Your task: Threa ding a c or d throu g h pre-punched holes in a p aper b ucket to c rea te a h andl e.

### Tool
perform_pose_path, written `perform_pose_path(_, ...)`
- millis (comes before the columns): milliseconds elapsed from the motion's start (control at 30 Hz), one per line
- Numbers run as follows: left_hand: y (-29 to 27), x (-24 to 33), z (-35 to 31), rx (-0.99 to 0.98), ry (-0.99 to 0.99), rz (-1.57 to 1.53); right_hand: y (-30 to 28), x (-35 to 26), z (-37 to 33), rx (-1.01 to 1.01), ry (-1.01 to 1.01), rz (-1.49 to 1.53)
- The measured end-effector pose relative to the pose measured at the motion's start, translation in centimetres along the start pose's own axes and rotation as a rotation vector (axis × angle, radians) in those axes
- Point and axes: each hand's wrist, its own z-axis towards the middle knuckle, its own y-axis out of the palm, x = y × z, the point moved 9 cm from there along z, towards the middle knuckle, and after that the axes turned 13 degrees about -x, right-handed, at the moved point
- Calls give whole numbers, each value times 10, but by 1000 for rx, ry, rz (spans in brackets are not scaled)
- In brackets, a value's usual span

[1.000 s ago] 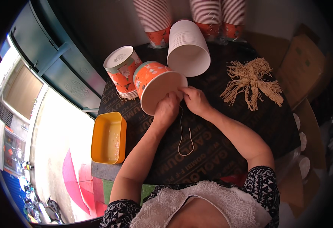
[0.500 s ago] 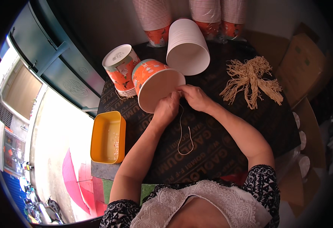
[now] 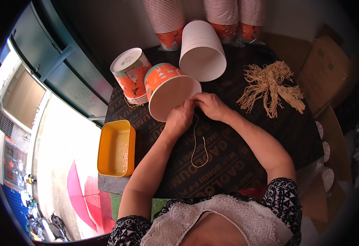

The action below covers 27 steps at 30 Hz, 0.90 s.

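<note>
An orange patterned paper bucket (image 3: 163, 96) lies tilted on the table, its white mouth facing me. My left hand (image 3: 181, 116) is closed at the near rim of that mouth, fingers pinched. Right beside it, my right hand (image 3: 208, 105) pinches at the same rim, fingertips meeting those of the left. A thin beige string (image 3: 195, 143) hangs from between the hands and loops on the dark table. Its upper end is hidden by my fingers. Just behind the bucket stands an upside-down orange stack of buckets (image 3: 131, 78) with a bit of string at its base.
A white stack of buckets (image 3: 204, 53) lies on its side at the back. Wrapped bucket stacks (image 3: 164, 20) stand behind it. A bundle of beige strings (image 3: 271, 88) is at right. A yellow bin (image 3: 117, 148) with small beads sits at the table's left edge. Cardboard boxes (image 3: 325, 74) stand far right.
The bucket has tipped slightly, its mouth shifting a little to the right. My hands have moved only slightly and stay together at the rim.
</note>
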Motion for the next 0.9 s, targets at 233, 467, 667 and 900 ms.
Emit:
perform_pose_path(233,-3,4,1,9,17,19,2,8,0,-29,24,-3)
perform_pose_path(467,-8,-13,-5,49,-126,-275,2,5,-2,-17,19,-103)
perform_pose_path(667,-5,-30,-2,37,-169,-364,1,-4,-5,-11,-109,-187)
perform_pose_path(900,-1,-46,-4,20,-275,-461,2,-19,-10,-80,-119,-358)
